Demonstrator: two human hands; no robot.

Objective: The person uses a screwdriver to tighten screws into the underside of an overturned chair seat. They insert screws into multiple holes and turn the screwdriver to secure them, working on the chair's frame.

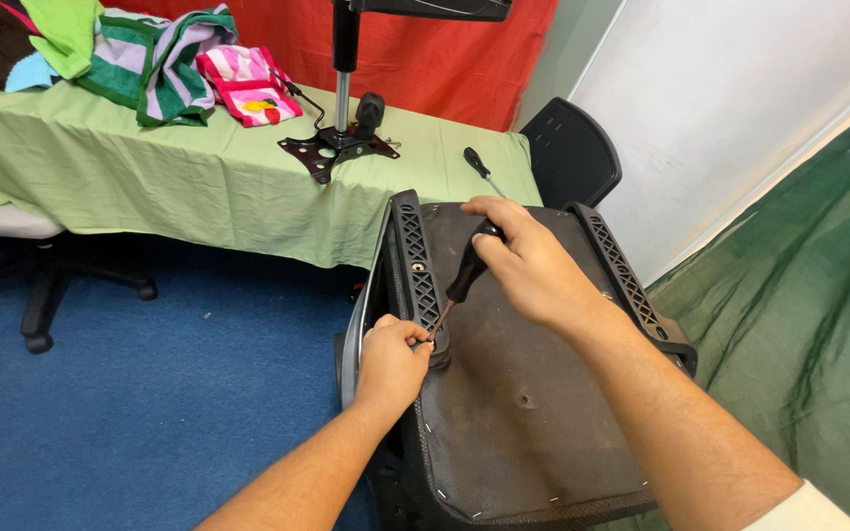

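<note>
Your right hand (533,265) covers most of the screwdriver (464,280): only part of its black handle and the thin shaft show below your fist, and the tip is hidden where it meets your left hand (391,359). Whether a screw sits under that tip cannot be told. The seat (523,393) is cut off at the bottom edge, and the chair back (571,152) beyond it is partly hidden behind the worktop (150,167).

Your right grip is wrapped tight round the handle, with the tool slanting down and left from it. Your left grip is pinched narrow at the shaft's lower end, on the near end of the left bracket (417,270).

The upturned seat carries two ribbed black brackets, one along each side; the right bracket (627,275) is untouched. There are two screwdrivers: yours, and a spare (482,169) lying on the green worktop. One chair base plate (332,147) with its column stands there too, beside a heap of towels (169,59).
</note>
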